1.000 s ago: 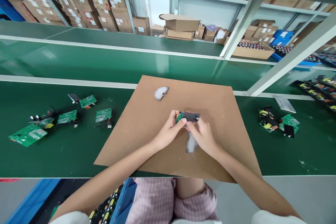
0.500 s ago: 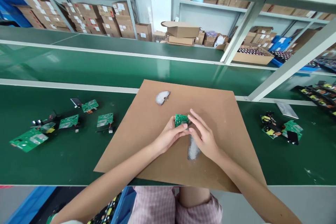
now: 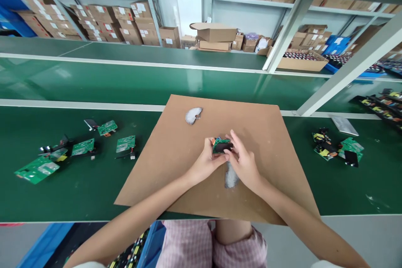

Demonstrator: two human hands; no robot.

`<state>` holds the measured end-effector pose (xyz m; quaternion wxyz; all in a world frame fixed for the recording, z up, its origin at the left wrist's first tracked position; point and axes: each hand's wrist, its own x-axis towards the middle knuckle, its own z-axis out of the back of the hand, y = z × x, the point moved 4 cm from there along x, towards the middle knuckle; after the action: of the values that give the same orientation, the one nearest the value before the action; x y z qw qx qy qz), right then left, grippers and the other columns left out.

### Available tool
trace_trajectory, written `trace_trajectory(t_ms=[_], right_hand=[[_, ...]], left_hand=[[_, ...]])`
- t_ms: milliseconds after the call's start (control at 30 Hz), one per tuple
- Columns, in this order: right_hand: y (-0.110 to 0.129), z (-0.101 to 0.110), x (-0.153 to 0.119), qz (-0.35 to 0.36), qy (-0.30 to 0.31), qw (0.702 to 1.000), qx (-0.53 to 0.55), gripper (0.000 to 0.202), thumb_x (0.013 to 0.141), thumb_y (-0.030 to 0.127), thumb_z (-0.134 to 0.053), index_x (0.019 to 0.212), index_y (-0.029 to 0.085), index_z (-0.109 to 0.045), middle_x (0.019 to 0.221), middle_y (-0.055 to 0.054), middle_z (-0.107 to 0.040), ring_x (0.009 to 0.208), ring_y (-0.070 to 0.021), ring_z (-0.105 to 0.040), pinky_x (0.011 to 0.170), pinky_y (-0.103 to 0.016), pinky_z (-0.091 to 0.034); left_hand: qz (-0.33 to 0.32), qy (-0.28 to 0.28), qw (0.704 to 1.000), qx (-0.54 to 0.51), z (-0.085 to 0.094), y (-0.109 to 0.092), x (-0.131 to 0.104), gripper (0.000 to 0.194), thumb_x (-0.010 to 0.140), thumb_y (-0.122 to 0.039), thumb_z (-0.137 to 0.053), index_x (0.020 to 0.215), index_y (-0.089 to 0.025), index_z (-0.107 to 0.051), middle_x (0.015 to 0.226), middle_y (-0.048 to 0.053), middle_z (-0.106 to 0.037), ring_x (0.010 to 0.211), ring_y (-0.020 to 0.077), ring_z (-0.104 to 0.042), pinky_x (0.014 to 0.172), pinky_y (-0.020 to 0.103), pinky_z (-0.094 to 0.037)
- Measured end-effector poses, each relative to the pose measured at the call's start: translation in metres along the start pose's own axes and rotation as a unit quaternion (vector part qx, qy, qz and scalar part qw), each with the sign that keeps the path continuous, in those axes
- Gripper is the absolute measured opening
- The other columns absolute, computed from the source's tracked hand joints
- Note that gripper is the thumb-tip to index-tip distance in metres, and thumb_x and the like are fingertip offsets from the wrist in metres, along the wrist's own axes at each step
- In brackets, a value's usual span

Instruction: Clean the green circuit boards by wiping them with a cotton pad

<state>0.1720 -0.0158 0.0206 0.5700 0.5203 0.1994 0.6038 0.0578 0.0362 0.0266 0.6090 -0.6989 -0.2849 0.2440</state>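
Note:
Over the brown cardboard sheet (image 3: 176, 167), my left hand (image 3: 205, 161) grips the left side of a small green circuit board (image 3: 216, 147). A flat black part (image 3: 223, 146) lies against the board's face. My right hand (image 3: 243, 159) pinches the right side of this black part between thumb and fingers. Beneath my right hand, a grey-white fuzzy piece (image 3: 231, 176) rests on the cardboard, partly hidden. Farther back on the sheet is a second grey-white piece (image 3: 192, 115), rounded with a notch.
Several green circuit boards (image 3: 125, 144) with wires lie on the green table at left. More boards (image 3: 351, 146) and a flat silver piece (image 3: 344, 126) are at right. A slanting metal post (image 3: 348, 65) rises at the back right. A blue bin (image 3: 152, 245) stands below the table edge.
The circuit board has been tilted in my hands, so the black part now faces me where the green face showed before. My right fingers have curled in closer around it.

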Motion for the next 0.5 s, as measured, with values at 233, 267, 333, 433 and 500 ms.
trace_trajectory(t_ms=[233, 267, 333, 433, 500], right_hand=[[0.003, -0.001, -0.004, 0.032, -0.017, 0.997, -0.062, 0.057, 0.090, 0.033, -0.048, 0.141, 0.030, -0.023, 0.131, -0.003, -0.048, 0.113, -0.0197, -0.053, 0.091, -0.035, -0.051], [0.004, -0.001, -0.004, 0.031, -0.014, 0.998, -0.055, 0.056, 0.090, 0.033, -0.048, 0.140, 0.030, -0.023, 0.132, -0.003, -0.047, 0.114, -0.0195, -0.052, 0.091, -0.035, -0.051], [0.006, -0.003, -0.003, 0.015, 0.003, 1.000, -0.018, 0.058, 0.090, 0.035, -0.046, 0.141, 0.030, -0.020, 0.133, -0.003, -0.046, 0.117, -0.0196, -0.049, 0.091, -0.035, -0.051], [0.008, -0.005, -0.002, -0.033, 0.028, 0.999, 0.015, 0.066, 0.087, 0.042, -0.050, 0.142, 0.026, -0.016, 0.136, -0.007, -0.041, 0.120, -0.0222, -0.045, 0.091, -0.039, -0.049], [0.008, -0.006, -0.002, -0.056, 0.033, 0.998, -0.003, 0.073, 0.083, 0.048, -0.054, 0.141, 0.021, -0.017, 0.138, -0.012, -0.037, 0.119, -0.0251, -0.045, 0.093, -0.043, -0.046]], left_hand=[[-0.041, -0.049, 0.983, 0.171, 0.010, 0.005, 0.002, 0.024, 0.089, -0.041, -0.040, 0.093, -0.019, -0.032, 0.096, 0.002, -0.044, 0.096, 0.0133, -0.047, 0.089, 0.033, -0.041], [-0.045, -0.057, 0.980, 0.185, 0.011, 0.005, 0.003, 0.023, 0.090, -0.041, -0.037, 0.093, -0.019, -0.032, 0.096, 0.002, -0.044, 0.095, 0.0133, -0.047, 0.089, 0.033, -0.041], [-0.058, -0.074, 0.971, 0.220, 0.012, 0.004, 0.003, 0.021, 0.091, -0.040, -0.033, 0.094, -0.019, -0.031, 0.095, 0.002, -0.045, 0.093, 0.0134, -0.048, 0.087, 0.032, -0.041], [-0.089, -0.081, 0.950, 0.288, 0.013, 0.000, 0.002, 0.019, 0.092, -0.037, -0.031, 0.097, -0.019, -0.029, 0.091, 0.003, -0.047, 0.084, 0.0130, -0.051, 0.077, 0.031, -0.043], [-0.121, -0.066, 0.930, 0.342, 0.011, -0.002, 0.001, 0.019, 0.090, -0.035, -0.034, 0.099, -0.019, -0.029, 0.091, 0.004, -0.050, 0.078, 0.0139, -0.053, 0.069, 0.031, -0.043]])
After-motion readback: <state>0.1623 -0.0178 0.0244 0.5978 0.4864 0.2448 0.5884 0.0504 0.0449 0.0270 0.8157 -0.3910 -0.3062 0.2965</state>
